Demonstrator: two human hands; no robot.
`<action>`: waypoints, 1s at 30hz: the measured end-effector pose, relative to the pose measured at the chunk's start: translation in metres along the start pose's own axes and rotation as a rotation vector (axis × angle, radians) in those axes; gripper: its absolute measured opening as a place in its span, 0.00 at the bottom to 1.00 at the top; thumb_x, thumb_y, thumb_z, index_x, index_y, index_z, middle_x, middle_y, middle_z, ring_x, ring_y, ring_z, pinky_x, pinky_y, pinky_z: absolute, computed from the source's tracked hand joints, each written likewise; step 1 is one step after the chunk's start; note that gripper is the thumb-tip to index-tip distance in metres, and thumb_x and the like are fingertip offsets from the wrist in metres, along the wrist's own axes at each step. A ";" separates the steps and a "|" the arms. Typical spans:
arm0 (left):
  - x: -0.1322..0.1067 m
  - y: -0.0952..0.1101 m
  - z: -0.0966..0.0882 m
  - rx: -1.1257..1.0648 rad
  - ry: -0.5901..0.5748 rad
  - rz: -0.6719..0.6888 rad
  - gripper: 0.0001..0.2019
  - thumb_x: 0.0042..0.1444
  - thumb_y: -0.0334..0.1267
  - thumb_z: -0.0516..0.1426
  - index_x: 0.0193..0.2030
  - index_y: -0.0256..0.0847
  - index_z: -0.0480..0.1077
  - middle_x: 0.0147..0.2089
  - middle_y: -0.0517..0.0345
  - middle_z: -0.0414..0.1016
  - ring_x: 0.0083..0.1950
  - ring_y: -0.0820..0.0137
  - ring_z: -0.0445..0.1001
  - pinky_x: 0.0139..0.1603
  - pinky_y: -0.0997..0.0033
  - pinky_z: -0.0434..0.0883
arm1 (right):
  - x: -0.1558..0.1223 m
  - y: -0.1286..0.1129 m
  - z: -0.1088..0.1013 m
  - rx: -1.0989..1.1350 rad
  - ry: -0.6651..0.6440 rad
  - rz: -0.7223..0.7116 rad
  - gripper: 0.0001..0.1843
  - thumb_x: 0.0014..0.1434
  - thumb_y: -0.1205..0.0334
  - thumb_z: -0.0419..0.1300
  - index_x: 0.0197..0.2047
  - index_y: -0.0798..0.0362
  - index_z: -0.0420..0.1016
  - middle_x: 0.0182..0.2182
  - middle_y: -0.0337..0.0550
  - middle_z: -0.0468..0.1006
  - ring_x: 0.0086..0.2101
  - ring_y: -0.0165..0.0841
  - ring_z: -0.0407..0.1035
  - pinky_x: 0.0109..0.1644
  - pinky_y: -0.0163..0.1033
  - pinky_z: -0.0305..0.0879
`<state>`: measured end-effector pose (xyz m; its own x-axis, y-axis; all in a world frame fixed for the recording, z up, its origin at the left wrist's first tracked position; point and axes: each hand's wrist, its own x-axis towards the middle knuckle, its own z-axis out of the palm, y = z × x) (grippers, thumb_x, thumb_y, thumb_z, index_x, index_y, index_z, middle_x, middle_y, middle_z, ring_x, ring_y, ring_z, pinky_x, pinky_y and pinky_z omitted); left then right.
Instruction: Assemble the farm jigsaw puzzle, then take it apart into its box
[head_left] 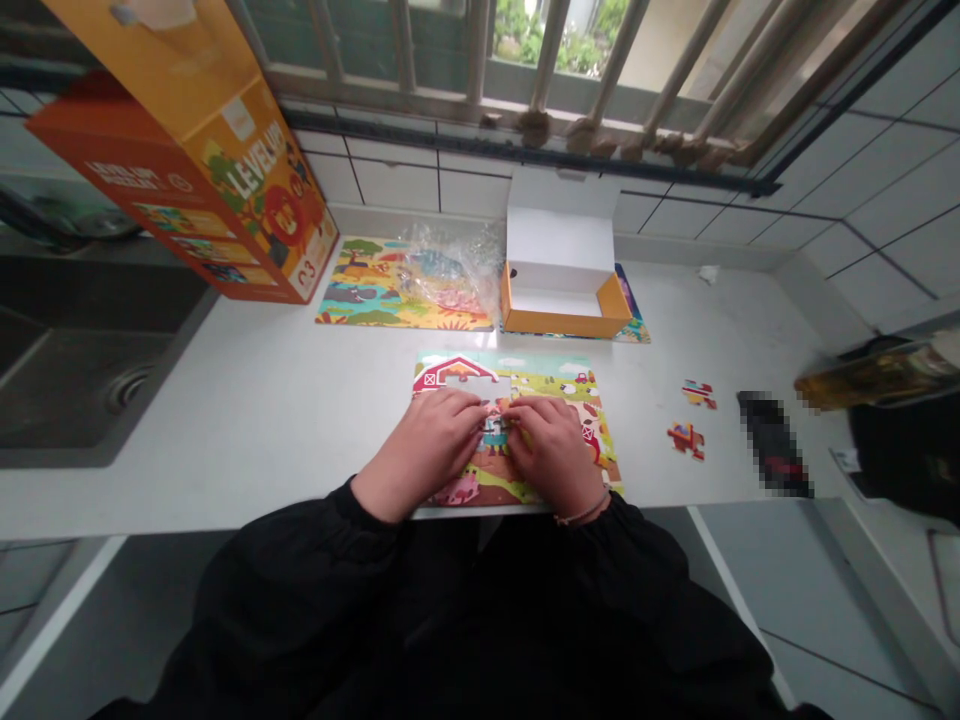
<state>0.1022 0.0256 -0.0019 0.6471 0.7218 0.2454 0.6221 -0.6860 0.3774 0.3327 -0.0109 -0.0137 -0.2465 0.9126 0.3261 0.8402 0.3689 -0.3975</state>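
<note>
A farm jigsaw puzzle (pixel 495 475) lies on the counter in front of me, largely assembled, with a grey gap below its red barn roof. My left hand (pixel 442 430) rests over the left half, fingers curled and pressed together toward the middle. From the other side my right hand (pixel 551 440) reaches in, its fingers bent likewise. Between both sets of fingertips is a puzzle piece (pixel 493 408), partly covered by them; whether it lies flat in the picture I cannot tell. Two loose pieces lie to the right, an upper piece (pixel 699 393) and a lower piece (pixel 686 440).
Behind the puzzle lie an animal picture board (pixel 360 295) under clear plastic wrap (pixel 454 265) and an open orange box (pixel 566 322). A tall orange box (pixel 255 200) stands beside the sink (pixel 90 370). A pixelated dark object (pixel 776 445) lies at right.
</note>
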 end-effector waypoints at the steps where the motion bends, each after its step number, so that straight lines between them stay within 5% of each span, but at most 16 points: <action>1: 0.000 -0.001 0.004 -0.006 0.002 0.005 0.15 0.72 0.35 0.58 0.63 0.45 0.76 0.63 0.46 0.80 0.65 0.52 0.76 0.67 0.43 0.72 | 0.000 0.000 0.001 0.000 0.004 -0.001 0.10 0.68 0.69 0.65 0.50 0.48 0.81 0.54 0.47 0.84 0.55 0.47 0.73 0.61 0.54 0.63; 24: 0.002 -0.011 0.014 -0.089 0.056 -0.011 0.08 0.70 0.34 0.61 0.52 0.48 0.80 0.60 0.51 0.81 0.61 0.55 0.78 0.63 0.46 0.72 | -0.002 0.004 0.004 -0.010 0.064 -0.025 0.10 0.73 0.65 0.64 0.39 0.46 0.84 0.45 0.45 0.83 0.48 0.44 0.73 0.55 0.52 0.66; 30: 0.002 -0.009 0.012 -0.083 0.061 -0.012 0.07 0.71 0.36 0.62 0.51 0.48 0.81 0.60 0.51 0.81 0.61 0.54 0.77 0.63 0.46 0.72 | -0.003 0.004 0.002 -0.017 0.094 -0.029 0.11 0.73 0.67 0.60 0.43 0.47 0.84 0.44 0.47 0.81 0.48 0.44 0.73 0.54 0.51 0.67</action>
<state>0.1033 0.0324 -0.0159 0.6102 0.7360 0.2931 0.5894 -0.6690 0.4529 0.3358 -0.0122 -0.0177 -0.2255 0.8808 0.4165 0.8416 0.3914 -0.3721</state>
